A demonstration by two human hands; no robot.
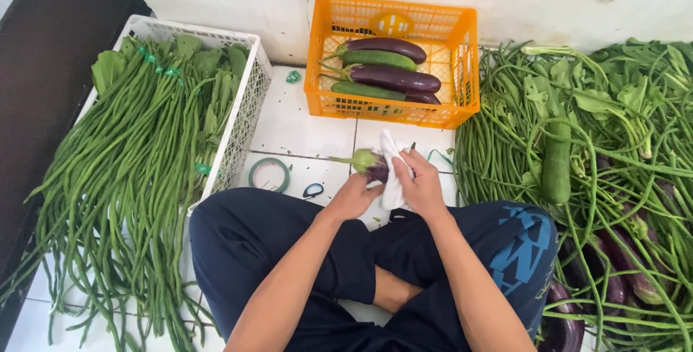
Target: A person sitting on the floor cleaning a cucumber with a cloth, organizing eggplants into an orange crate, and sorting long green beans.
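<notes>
The eggplant (369,165) sits between both hands just above the person's crossed legs, its long axis running roughly from 9 to 3 o'clock: the green stem end points toward 9, the purple body disappears toward 3 under a white cloth (393,171). The left hand (354,197) holds it from below at about 7 o'clock, its grip closed on the body near the stem. The right hand (421,184) lies at 3 to 4 o'clock of it, its grip closed over the cloth, which is pressed against the eggplant. Both hands touch it; neither is clearly nearer.

At 12 o'clock, against the wall, stands an orange crate (462,70) holding a few purple eggplants and two green cucumbers laid side by side, all lengthwise from 9 to 3. At 9 to 10 o'clock a white crate (249,99) is packed with long beans (123,179) and leafy greens, the beans spilling over its near edge onto the floor (303,124). Between that crate and the hands lie a tape roll (269,174) and a small dark cutter (312,190). At 3 o'clock a loose heap (621,150) of long beans, greens, a cucumber and more eggplants covers the floor.
</notes>
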